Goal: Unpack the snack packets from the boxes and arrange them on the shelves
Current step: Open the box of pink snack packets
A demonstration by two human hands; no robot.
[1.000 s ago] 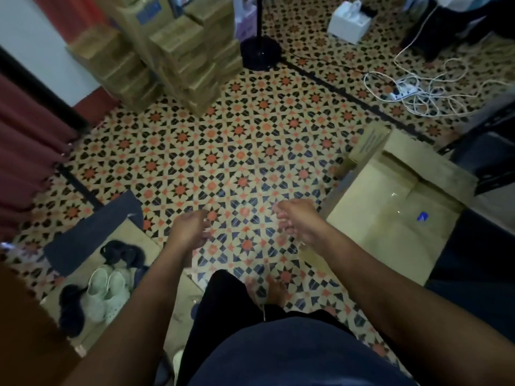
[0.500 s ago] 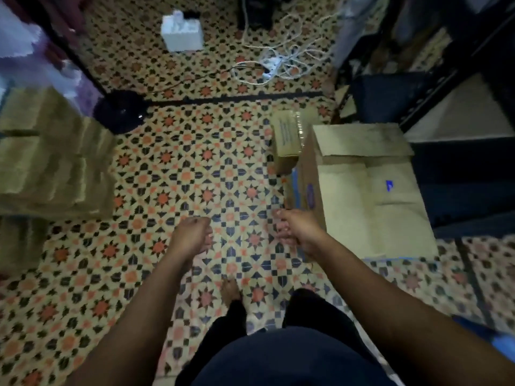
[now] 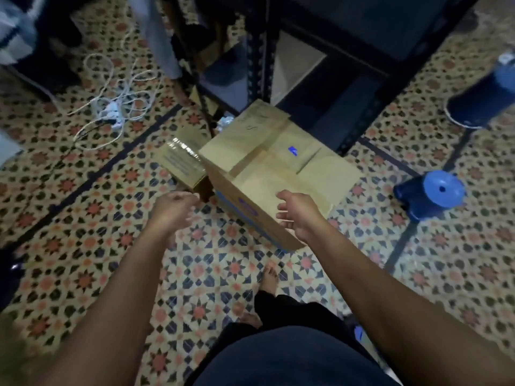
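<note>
From the head camera, looking down, a person stands barefoot on a patterned tile floor [image 3: 92, 218] and reaches both arms forward. The left hand [image 3: 174, 206] hangs over the tiles just left of the boxes, its fingers loosely curled and holding nothing. The right hand [image 3: 296, 211] is held over the near end of the large cardboard box [image 3: 267, 168], fingers spread and relaxed, gripping nothing; whether it touches the cardboard cannot be told.

The large box lies on the floor in the middle of the scene, a little to the right, with its top flaps closed, a small blue mark on top and blue print on its near-left side. No snack packets are visible. A smaller cardboard box [image 3: 181, 162] sits against its left side, with shiny tape along its far edge.

Just beyond the boxes stands a dark metal shelf unit [image 3: 257, 51], its posts rising at the far middle. To the far left, a white power strip with tangled white cables [image 3: 111, 110] lies on the tiles. To the right, near the large box, is a blue plastic stool [image 3: 434, 195]. One bare foot [image 3: 269, 278] shows below the right hand.
</note>
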